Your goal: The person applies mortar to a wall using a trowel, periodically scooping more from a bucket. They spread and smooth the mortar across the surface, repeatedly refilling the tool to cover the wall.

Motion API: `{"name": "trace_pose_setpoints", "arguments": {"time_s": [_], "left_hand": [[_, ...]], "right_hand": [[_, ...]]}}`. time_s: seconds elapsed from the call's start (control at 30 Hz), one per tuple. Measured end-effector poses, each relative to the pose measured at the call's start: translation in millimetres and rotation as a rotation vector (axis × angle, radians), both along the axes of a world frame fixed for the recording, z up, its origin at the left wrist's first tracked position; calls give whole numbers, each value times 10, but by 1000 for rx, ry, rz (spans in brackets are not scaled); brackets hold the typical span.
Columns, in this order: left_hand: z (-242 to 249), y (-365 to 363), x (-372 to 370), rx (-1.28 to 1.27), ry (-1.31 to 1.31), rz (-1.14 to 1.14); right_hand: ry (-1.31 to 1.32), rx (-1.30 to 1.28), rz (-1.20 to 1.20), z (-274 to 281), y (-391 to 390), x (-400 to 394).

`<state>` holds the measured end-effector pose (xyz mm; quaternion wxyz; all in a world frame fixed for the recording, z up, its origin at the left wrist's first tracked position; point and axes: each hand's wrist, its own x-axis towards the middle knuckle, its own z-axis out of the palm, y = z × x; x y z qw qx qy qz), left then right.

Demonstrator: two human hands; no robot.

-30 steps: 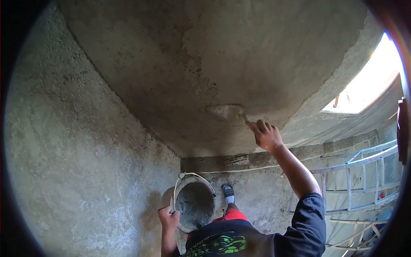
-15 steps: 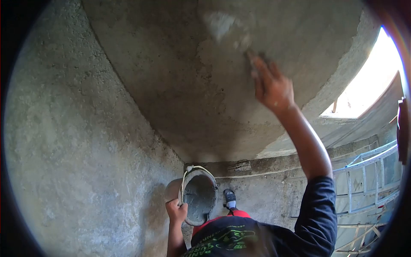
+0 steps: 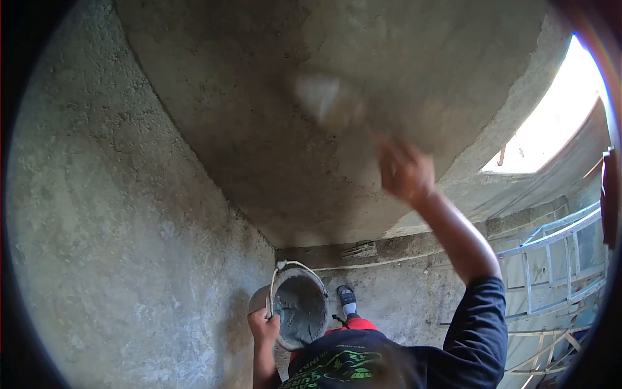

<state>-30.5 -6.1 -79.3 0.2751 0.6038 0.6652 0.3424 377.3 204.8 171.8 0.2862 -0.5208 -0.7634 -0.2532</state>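
My right hand [image 3: 407, 170] is closed round the handle of a trowel [image 3: 324, 97], raised in front of the plastered wall [image 3: 253, 123]. Motion smears the trowel, and its pale blade overlaps the wall surface. At the lower middle, a bucket [image 3: 264, 299] is held close to my body, its mouth facing up toward me. Wet grey mortar [image 3: 300, 311] lies inside it. My left hand [image 3: 264, 325] grips the bucket's left rim, near the foot of the pale wire handle.
A rough concrete wall [image 3: 123, 259] rises close on the left. Below the plastered wall runs a ledge [image 3: 414, 248] with a small stack of flat pieces [image 3: 359, 250]. A bright window opening [image 3: 551, 117] is at the upper right. Metal ladder-like frames [image 3: 551, 266] stand at the right.
My right hand has moved down, and the trowel blade has shifted slightly left and down across the wall. My left hand still grips the bucket, which has barely moved.
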Motion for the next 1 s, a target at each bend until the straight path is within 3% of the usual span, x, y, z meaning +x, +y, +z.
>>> {"name": "trace_pose_setpoints", "arguments": {"time_s": [0.1, 0.2, 0.33, 0.4, 0.5, 0.6, 0.67, 0.73, 0.8, 0.9, 1.0], "left_hand": [[66, 78, -34, 2, -54, 15], [-45, 117, -78, 165, 48, -33], [-62, 130, -133, 87, -1, -62], [-25, 162, -163, 2, 9, -70], [57, 194, -164, -44, -25, -57], [185, 212, -101, -34, -57, -50], [241, 201, -65, -10, -62, -51], [162, 185, -47, 69, -28, -72], [135, 163, -20, 70, -8, -55], [113, 154, 56, 56, -29, -24], [80, 114, 129, 92, -14, -29]], "right_hand": [[141, 277, -17, 727, 288, -37], [179, 231, -5, 614, 416, -4], [-167, -222, -139, -484, 157, 26], [-266, -720, -154, -1015, 4, -14], [-317, -695, -112, -1469, -312, 29], [-199, -540, 25, -1324, -453, 84], [-42, -205, -48, -778, -394, 150], [183, 129, 33, -317, -109, 348], [300, 283, 47, 290, -20, 308], [156, 61, -74, 430, 52, 315], [-100, -380, -174, -340, 61, 276]]}}
